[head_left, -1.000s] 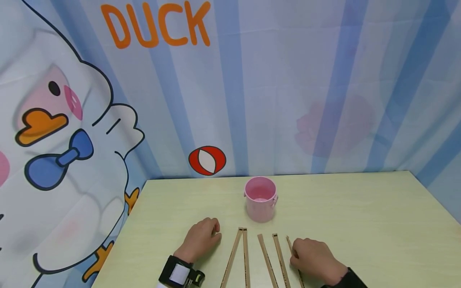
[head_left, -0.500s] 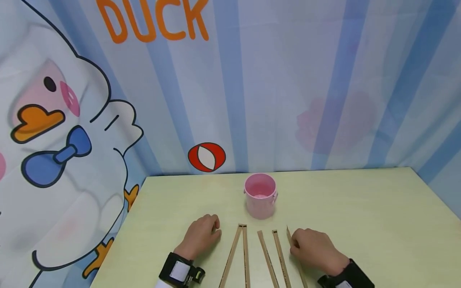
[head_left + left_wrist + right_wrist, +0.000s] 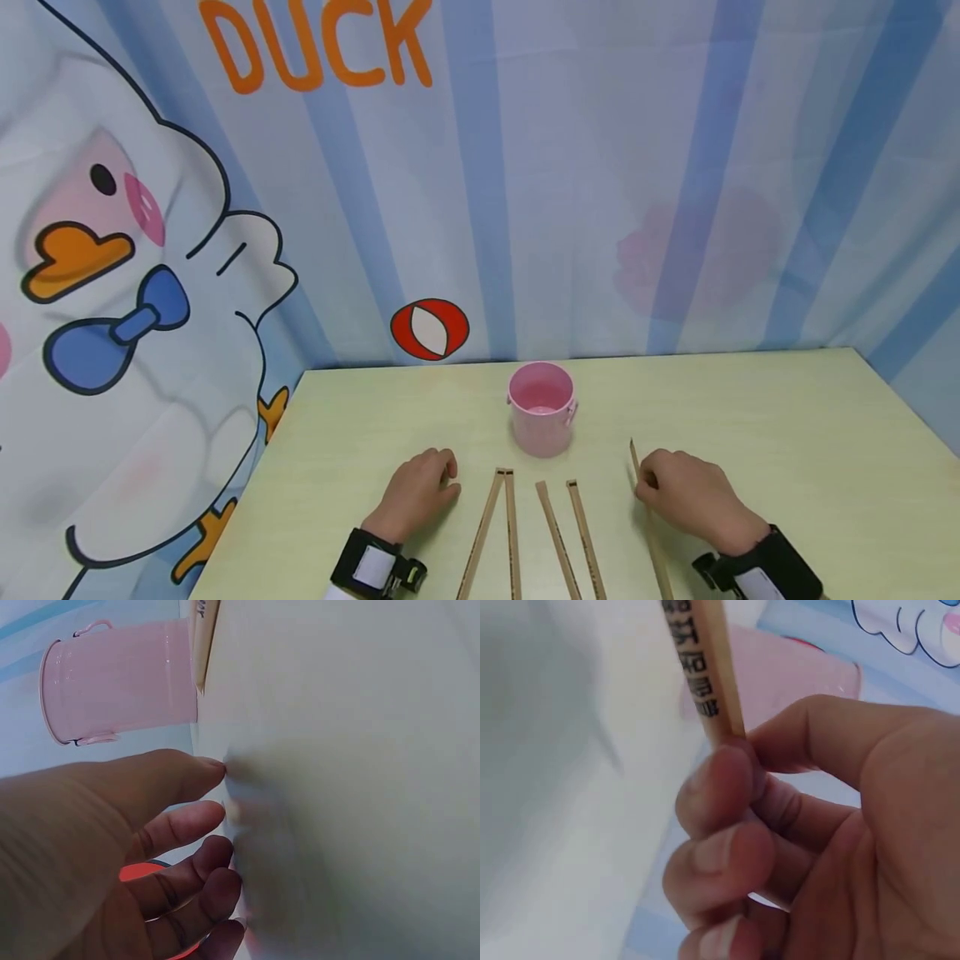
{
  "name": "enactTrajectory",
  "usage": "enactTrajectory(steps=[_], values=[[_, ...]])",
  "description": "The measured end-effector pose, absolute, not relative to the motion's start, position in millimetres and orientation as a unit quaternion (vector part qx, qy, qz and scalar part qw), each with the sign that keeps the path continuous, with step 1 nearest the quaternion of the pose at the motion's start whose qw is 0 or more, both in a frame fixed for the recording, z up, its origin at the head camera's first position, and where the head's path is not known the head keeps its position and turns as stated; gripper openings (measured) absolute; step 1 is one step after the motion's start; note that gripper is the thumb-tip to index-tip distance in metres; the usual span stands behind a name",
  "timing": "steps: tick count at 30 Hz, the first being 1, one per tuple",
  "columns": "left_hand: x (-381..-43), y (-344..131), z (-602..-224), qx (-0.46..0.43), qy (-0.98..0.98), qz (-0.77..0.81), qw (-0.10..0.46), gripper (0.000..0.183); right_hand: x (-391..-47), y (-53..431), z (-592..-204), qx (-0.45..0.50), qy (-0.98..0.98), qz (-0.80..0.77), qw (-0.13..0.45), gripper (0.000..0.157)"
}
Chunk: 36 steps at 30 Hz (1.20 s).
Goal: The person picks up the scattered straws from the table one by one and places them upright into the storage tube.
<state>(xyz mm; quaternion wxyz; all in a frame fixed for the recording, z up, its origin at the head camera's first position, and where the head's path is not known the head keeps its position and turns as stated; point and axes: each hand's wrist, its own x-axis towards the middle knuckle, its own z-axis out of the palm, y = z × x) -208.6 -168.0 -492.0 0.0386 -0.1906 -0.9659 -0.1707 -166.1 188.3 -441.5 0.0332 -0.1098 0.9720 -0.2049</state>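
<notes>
My right hand (image 3: 690, 493) pinches a plain wooden pencil (image 3: 654, 546) between thumb and fingertips, its dark pointed end toward the back of the table. Printed dark characters show along this pencil (image 3: 701, 671) in the right wrist view. To the left, my left hand (image 3: 418, 490) rests on the table with loosely bent fingers and holds nothing. Between the hands lie several more pencils: two meet at their far ends, the left one (image 3: 480, 533) slanting away from the other (image 3: 513, 533). Another pair (image 3: 558, 542) lies slanted nearer my right hand.
Behind the pencils stands a pink bucket (image 3: 542, 429) with small side handles, its mouth upward. The pale table (image 3: 750, 417) ends at a blue striped backdrop (image 3: 570, 208) with a cartoon duck on the left. Black straps with cameras sit on both wrists.
My right hand has moved right with the pencil it holds, widening the gap to the other pencils. My left hand and the bucket have stayed in place.
</notes>
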Motion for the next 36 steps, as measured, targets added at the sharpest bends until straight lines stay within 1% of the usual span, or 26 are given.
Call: enactTrajectory(steps=[4,7,13,20,24,32,36], values=[[-209,-169,-492,-0.19,-0.966,-0.171,0.037,0.012,-169,196,-426,-0.122,0.974,-0.193,-0.01,0.034],[-208,-169,-491,-0.191,-0.966,-0.17,0.038,0.012,-170,200,-415,-0.125,0.973,-0.184,-0.054,0.028],[-208,-168,-491,-0.184,-0.968,-0.167,0.033,0.012,-178,203,-395,-0.105,0.967,-0.189,-0.137,0.023],[-209,-168,-492,-0.181,-0.969,-0.167,0.029,0.013,-184,205,-383,-0.1,0.954,-0.198,-0.201,0.017],[-209,-169,-492,-0.187,-0.968,-0.164,0.034,0.015,-186,204,-380,-0.1,0.945,-0.201,-0.238,0.017],[-208,-169,-491,-0.191,-0.967,-0.167,0.035,0.014,-191,201,-363,-0.12,0.904,-0.208,-0.353,0.017],[-208,-169,-492,-0.189,-0.967,-0.165,0.036,0.015,-196,198,-352,-0.121,0.882,-0.222,-0.397,0.016]])
